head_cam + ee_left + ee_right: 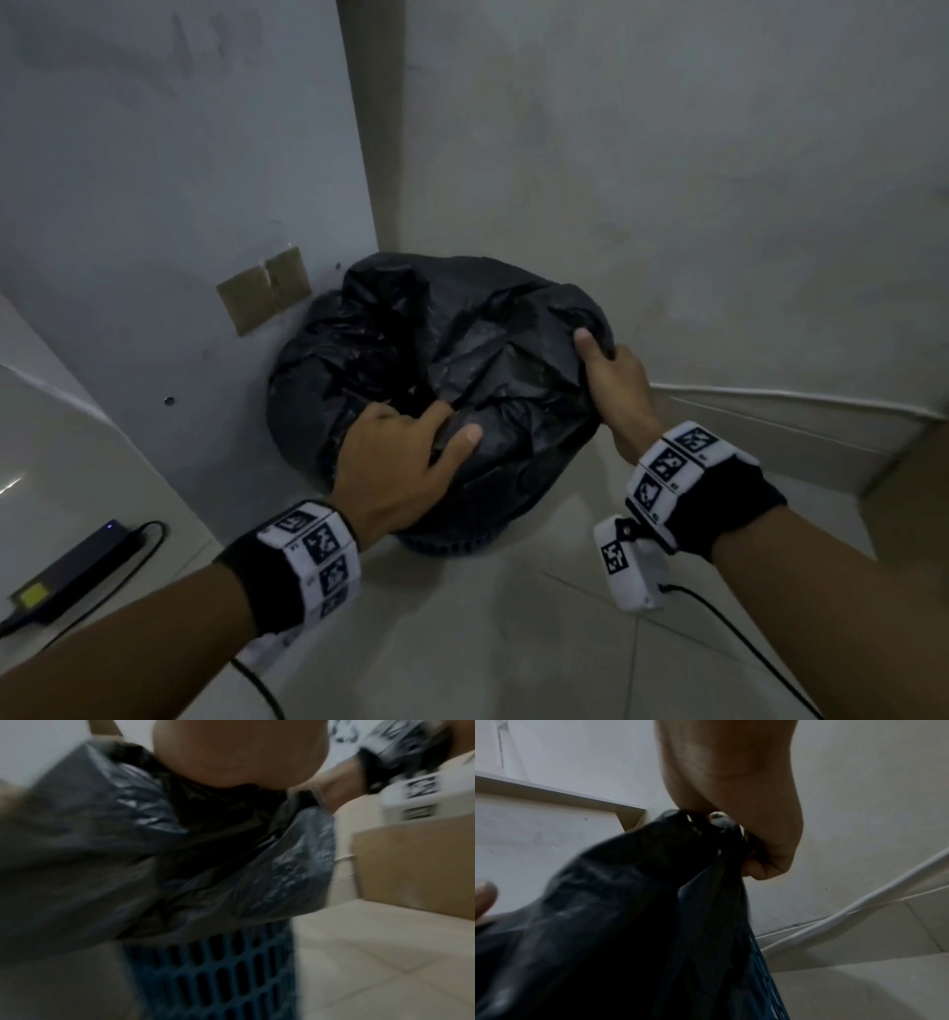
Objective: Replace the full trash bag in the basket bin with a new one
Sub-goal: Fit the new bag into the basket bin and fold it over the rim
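A black trash bag (488, 349) lines a blue slotted basket bin (447, 542) that stands on the floor in a wall corner. The bag's film is folded over the bin's rim and bunched on top. My left hand (454, 421) grips the bag at its near left rim, thumb on top and fingers curled into the film. My right hand (598, 352) pinches a gathered fold at the right rim. In the left wrist view, blurred, the bag (128, 841) hangs over the bin (218, 973). In the right wrist view the right hand (744, 833) clasps the bunched bag (628, 923).
Two walls close in the bin behind and to the left. A black power adapter (77, 570) with its cord lies on a white surface at the left. A cardboard box (909, 493) stands on the floor at the right. Tiled floor (513, 642) lies in front.
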A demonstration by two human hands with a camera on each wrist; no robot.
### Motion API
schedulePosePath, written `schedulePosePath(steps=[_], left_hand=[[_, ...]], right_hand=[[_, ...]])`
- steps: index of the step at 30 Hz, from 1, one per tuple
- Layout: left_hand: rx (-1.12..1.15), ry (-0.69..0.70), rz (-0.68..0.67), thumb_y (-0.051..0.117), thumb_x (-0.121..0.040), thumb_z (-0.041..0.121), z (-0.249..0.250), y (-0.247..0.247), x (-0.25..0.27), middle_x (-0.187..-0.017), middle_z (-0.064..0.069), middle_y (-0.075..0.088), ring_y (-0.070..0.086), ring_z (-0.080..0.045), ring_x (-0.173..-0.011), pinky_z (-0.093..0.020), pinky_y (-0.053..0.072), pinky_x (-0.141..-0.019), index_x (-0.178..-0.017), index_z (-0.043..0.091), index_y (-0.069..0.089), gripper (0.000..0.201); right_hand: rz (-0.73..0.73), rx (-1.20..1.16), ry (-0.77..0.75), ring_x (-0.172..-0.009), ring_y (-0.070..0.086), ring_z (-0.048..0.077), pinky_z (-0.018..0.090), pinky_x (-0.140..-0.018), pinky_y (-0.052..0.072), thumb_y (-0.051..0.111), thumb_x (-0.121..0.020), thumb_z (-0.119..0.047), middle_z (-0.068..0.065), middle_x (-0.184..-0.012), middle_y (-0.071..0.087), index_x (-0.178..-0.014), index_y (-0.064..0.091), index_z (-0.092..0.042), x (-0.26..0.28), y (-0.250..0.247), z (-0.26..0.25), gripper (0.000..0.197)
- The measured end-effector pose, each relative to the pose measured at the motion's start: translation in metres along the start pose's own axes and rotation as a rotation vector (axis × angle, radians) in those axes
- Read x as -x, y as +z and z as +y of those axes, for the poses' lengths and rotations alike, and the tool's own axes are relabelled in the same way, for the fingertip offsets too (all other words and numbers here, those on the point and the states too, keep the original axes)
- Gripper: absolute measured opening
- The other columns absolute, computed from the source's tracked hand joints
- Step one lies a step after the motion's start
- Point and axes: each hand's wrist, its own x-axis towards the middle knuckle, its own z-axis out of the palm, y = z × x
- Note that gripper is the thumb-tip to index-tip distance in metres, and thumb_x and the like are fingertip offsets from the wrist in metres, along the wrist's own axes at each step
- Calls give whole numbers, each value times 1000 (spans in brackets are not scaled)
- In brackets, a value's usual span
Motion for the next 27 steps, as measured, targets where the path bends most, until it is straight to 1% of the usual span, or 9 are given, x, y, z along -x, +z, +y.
schedulePosePath(steps=[3,5,7,9,13,16,19,23,27], left_hand=[[-28,109,35,17,-103,38,-41,-1,-1,-61,-3,63,59,-26,-57,-34,38,-83,-86,19,55,46],[-29,74,32,22,-102,29,-64,-5,-1,-69,-6,63,60,-28,-63,-39,42,-86,-88,16,51,35],[57,-73,27,24,-100,34,-75,-10,-3,-79,-5,63,60,-29,-73,-42,42,-86,-92,16,56,37],[101,-123,65,27,-99,36,-74,-11,-6,-92,-2,65,58,-26,-86,-47,41,-92,-100,17,59,37],[180,-21,61,29,-99,40,-40,-8,-12,-93,0,64,59,-22,-85,-39,45,-85,-100,16,60,39],[183,-67,-35,26,-95,54,-9,-3,-18,-101,4,63,58,-17,-89,-34,46,-80,-109,23,57,47],[95,-127,-58,24,-90,67,8,3,-18,-79,11,60,55,-14,-75,-34,41,-84,-100,28,57,52],[-4,-48,-38,19,-94,63,5,7,-9,-55,9,41,40,-14,-56,-32,38,-78,-69,24,49,55],[103,28,27,15,-99,54,-21,1,-9,-48,6,38,40,-17,-49,-26,27,-67,-59,22,49,62]], right_hand=[[47,234,-103,-93,63,35,37,-74,47,45,-99,-32,19,-106,66,-116,61,-3,0,-11,13,37],[-63,314,52,-68,64,33,33,-59,48,44,-99,-32,21,-90,66,-112,60,1,2,-19,25,39],[-318,391,274,-56,62,26,28,-53,46,43,-99,-39,16,-92,64,-113,55,-2,10,-24,33,40],[-430,415,298,-63,62,24,29,-57,48,49,-98,-38,10,-101,61,-118,49,-13,14,-25,35,32],[-153,179,-5,-95,57,28,42,-80,50,59,-87,-11,12,-116,54,-138,34,-18,2,-21,33,57],[-19,11,-140,-107,53,27,39,-88,47,55,-90,-15,5,-127,45,-145,30,-24,-2,-18,24,61],[11,-58,-190,-109,51,22,33,-86,42,50,-94,-24,3,-130,44,-144,31,-28,-3,-13,17,53],[8,47,-211,-104,52,19,30,-87,39,52,-91,-54,5,-114,52,-146,29,-26,-5,-14,8,66],[30,162,-158,-91,61,22,34,-83,50,54,-82,-66,2,-91,61,-126,53,-18,-11,-17,2,64]])
